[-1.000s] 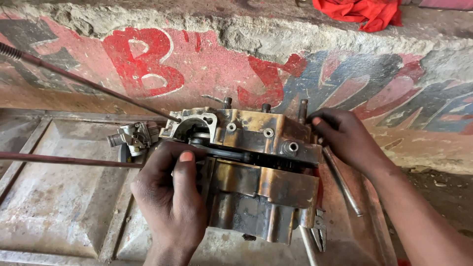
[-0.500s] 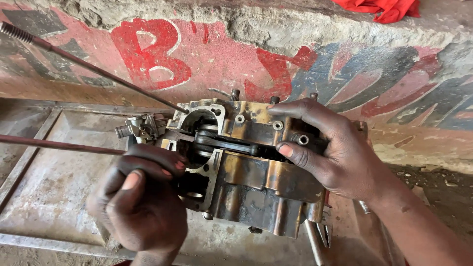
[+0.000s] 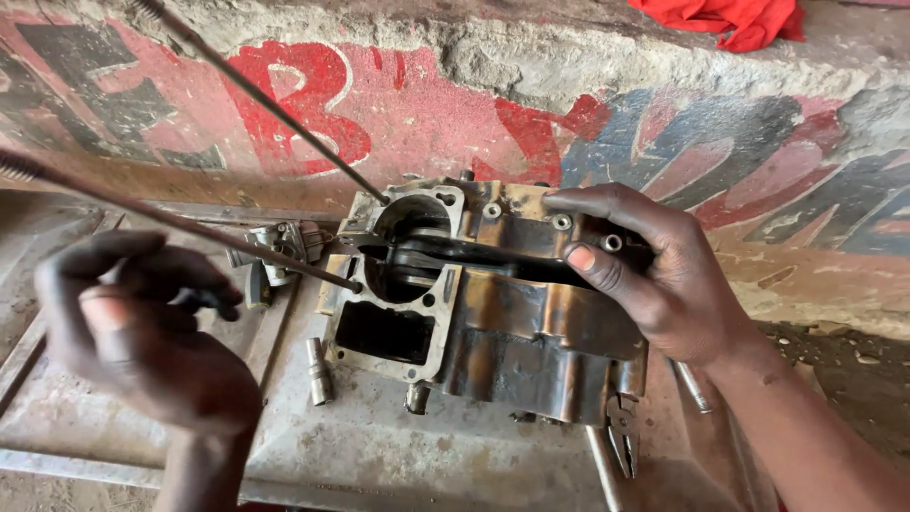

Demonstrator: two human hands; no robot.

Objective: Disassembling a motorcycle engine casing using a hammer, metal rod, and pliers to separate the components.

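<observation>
Since the earlier frames the left hand (image 3: 133, 327) has come off the engine crankcase (image 3: 483, 303) and now hangs clear of it to the left, blurred, its fingers curled loosely together; whether it pinches something small I cannot tell. Head view: the right hand (image 3: 654, 280) lies over the top right of the crankcase, fingers spread across the upper edge and thumb pressed on the oily side wall, so it is clamped on the casting and steadies it. That crankcase stands on the dented metal tray (image 3: 379, 455), cylinder opening toward the left, with the connecting rod (image 3: 417, 256) showing dark inside the bore. Two long studs (image 3: 190, 228) run up and left from the cylinder face. A short metal sleeve (image 3: 318, 372) lies on the tray just beside the case, a small carburettor-like part (image 3: 280, 248) sits behind it, and pliers (image 3: 621, 441) rest under the right edge. A red cloth (image 3: 735, 19) lies on the painted wall above. By my reading, the step is steadying the case while the free hand returns; that calls for a firm right-hand hold
</observation>
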